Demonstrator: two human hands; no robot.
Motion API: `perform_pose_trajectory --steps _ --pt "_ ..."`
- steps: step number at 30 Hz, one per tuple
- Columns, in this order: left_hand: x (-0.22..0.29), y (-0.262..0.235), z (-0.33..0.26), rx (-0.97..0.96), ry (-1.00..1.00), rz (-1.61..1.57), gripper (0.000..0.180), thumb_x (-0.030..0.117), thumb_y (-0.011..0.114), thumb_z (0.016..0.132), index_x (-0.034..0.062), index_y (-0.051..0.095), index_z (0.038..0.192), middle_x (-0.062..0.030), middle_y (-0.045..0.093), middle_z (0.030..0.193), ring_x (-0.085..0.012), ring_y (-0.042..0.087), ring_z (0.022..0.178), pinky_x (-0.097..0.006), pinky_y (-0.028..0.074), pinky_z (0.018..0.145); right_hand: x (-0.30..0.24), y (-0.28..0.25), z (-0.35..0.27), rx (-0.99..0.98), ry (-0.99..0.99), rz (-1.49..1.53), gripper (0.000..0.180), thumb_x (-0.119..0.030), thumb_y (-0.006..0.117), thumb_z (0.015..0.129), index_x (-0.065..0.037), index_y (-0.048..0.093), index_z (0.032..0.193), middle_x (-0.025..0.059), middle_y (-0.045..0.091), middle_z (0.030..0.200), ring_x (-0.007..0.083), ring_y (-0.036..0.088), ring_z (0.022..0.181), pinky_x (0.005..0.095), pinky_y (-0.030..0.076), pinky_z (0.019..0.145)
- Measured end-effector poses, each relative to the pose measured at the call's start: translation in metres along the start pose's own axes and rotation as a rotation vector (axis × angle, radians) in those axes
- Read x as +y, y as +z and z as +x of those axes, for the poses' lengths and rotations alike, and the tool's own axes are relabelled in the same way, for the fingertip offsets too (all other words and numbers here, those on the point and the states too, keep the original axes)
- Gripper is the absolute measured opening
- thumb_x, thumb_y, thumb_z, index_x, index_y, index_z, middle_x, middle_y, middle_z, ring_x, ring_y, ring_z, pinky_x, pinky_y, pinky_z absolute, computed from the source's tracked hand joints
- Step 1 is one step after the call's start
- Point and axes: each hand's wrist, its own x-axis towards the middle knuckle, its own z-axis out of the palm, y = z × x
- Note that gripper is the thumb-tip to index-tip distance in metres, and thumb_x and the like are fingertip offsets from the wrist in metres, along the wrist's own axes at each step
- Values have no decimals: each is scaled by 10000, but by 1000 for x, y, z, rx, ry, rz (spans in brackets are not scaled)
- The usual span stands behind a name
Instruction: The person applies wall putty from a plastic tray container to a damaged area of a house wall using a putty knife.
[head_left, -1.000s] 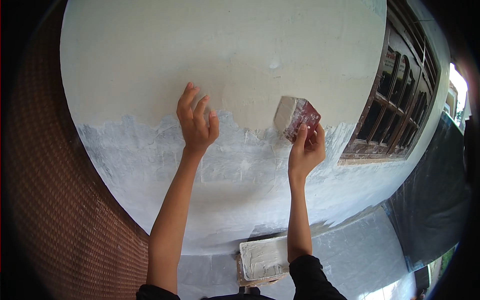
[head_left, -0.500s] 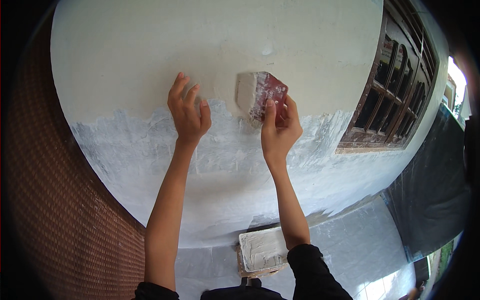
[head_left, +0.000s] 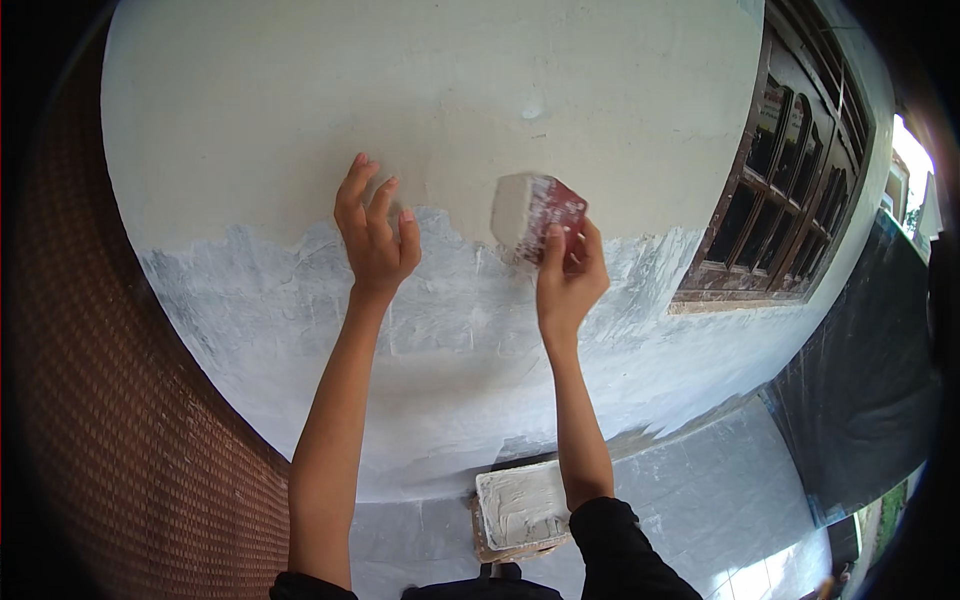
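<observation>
My right hand [head_left: 572,285] grips a flat red putty scraper [head_left: 566,208], thumb on the near face and fingers behind. Whitish putty [head_left: 512,208] coats its left part, and the scraper is slightly blurred. It is in front of the wall, by the edge between the cream upper part and a grey-white smeared band [head_left: 450,275]; whether it touches the wall I cannot tell. My left hand [head_left: 378,235], empty with fingers apart and slightly bent, is raised at that same edge further left. Whether its fingertips touch the wall is unclear.
Below, a rectangular tray [head_left: 480,510] of whitish putty sits near my right forearm. A brown woven panel [head_left: 150,430] runs along the left. To the right are a dark wooden window [head_left: 775,190] and a black sheet [head_left: 870,370]. Grey tiled floor [head_left: 700,480] spreads beneath.
My right hand and the scraper have moved a little down and to the right. My left hand has stayed almost in place.
</observation>
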Motion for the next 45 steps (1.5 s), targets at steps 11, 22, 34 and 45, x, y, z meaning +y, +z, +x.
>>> perform_pose_trajectory --steps 11,22,34,45 --pt "5 -3 6 -54 -9 30 338 120 464 886 61 431 1217 -179 406 1312 -362 395 1277 -480 328 1025 -15 21 -3 -76 -192 -37 228 -82 630 889 19 606 1093 114 671 756 82 617 655 231 494 585" --pt "5 -5 7 -34 -22 37 362 114 509 834 83 471 1192 -165 443 1279 -354 437 1247 -480 346 1010 -24 23 11 -124 -102 38 254 -108 623 903 32 595 1112 87 681 761 80 605 647 220 479 587" --pt "1 1 4 -1 -10 15 344 119 499 845 90 477 1188 -158 446 1290 -342 438 1253 -471 355 999 -2 4 -3 -17 -86 -35 248 -113 617 910 23 603 1117 125 692 800 120 645 698 243 507 619" --pt "4 -1 3 -13 -10 27 337 127 494 860 84 469 1194 -169 445 1292 -346 446 1238 -475 359 988 -5 13 -18 1 -139 -22 217 -84 624 898 30 608 1083 116 683 776 86 623 669 211 489 602"
